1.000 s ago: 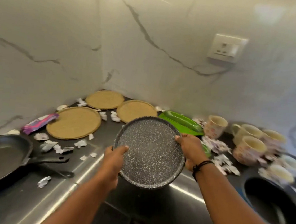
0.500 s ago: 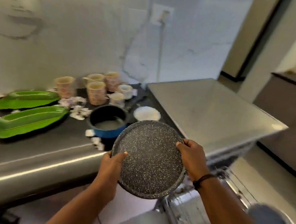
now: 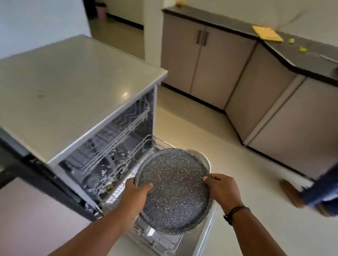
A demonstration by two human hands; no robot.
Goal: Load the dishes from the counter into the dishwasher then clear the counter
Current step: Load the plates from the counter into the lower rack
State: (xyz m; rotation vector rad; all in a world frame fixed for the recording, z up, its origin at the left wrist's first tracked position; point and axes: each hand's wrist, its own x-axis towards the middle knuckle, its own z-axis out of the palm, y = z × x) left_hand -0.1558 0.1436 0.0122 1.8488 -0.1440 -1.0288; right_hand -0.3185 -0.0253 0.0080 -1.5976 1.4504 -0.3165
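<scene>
Hands on both sides of the speckled pan (image 3: 173,192), held in the air directly above the open dishwasher (image 3: 109,142) and its pulled-out lower rack (image 3: 118,176). Left hand (image 3: 134,194) curls round the pan's near-left rim, thumb on top. Right hand (image 3: 223,189) pinches the right rim, fingers wrapped under. Beyond the dishwasher, grey cabinets (image 3: 215,70) under a dark counter; to its right, another person's leg (image 3: 332,184), blurred.

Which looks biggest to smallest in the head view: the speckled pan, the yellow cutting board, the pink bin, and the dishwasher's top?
1. Dishwasher's top
2. Speckled pan, held close to the camera by the left hand and right hand
3. Yellow cutting board, far off
4. Pink bin, farthest, so true size is unsure
</scene>
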